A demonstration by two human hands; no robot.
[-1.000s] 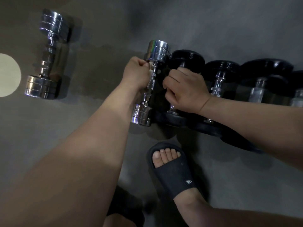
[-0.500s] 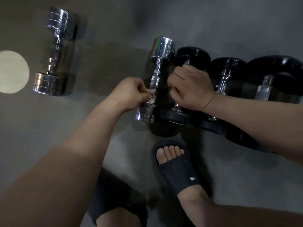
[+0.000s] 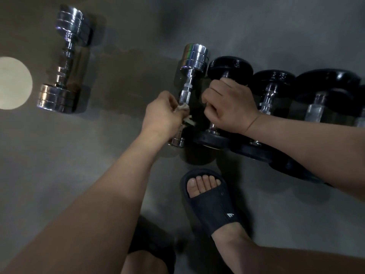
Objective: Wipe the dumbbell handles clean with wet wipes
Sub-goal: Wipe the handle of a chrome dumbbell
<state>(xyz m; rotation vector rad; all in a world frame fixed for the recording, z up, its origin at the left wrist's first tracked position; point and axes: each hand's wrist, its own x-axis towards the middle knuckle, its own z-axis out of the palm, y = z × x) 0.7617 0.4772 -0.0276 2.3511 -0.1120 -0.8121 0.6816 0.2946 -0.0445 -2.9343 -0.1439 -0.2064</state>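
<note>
Mid-frame, my left hand (image 3: 162, 115) pinched a wet wipe (image 3: 183, 107) against the chrome dumbbell (image 3: 185, 94); my right hand (image 3: 231, 107) gripped the black dumbbell (image 3: 230, 66).

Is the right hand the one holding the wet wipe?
No, the left hand holds the wipe on the chrome dumbbell; the right hand grips a black dumbbell.

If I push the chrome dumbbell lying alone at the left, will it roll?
Likely yes: the lone chrome dumbbell has round heads and lies free on the floor. It looks solid metal, so probably heavy for its size. Polished heads may feel slippery.
</note>
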